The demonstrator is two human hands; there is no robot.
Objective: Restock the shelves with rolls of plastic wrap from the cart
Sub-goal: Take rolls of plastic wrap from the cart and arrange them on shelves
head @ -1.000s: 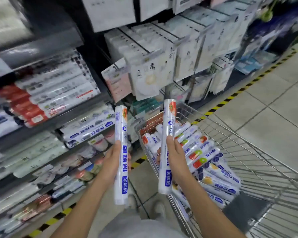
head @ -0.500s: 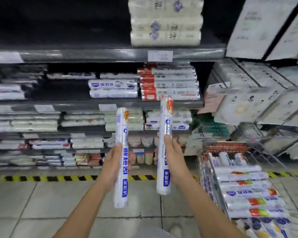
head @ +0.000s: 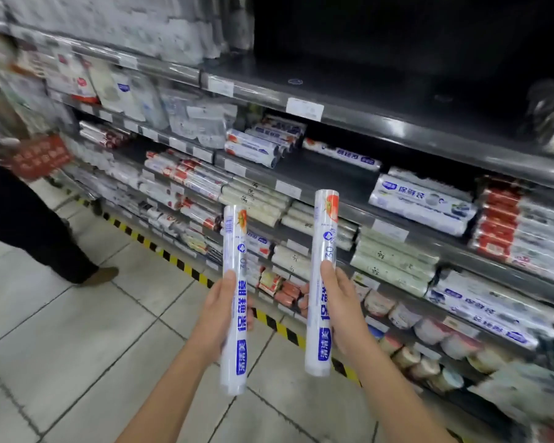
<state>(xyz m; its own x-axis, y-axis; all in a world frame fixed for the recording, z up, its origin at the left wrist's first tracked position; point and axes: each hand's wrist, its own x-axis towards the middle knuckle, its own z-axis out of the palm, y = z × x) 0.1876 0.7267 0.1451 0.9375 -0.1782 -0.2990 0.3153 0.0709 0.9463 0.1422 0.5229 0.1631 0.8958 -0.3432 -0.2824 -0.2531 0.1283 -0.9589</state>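
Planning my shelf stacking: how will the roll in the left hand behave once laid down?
The roll is a smooth cylinder, so it probably rolls away unless braced. It stands straight above the left hand, so it is likely stiff. Its glossy wrapper may be slippery.

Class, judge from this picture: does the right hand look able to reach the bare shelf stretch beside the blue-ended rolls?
Probably yes. The right hand, gripping its roll upright, has open air ahead; nothing stands between it and the bare shelf stretch, though distance is unclear.

White rolls, blue lettering; yellow-black floor stripe
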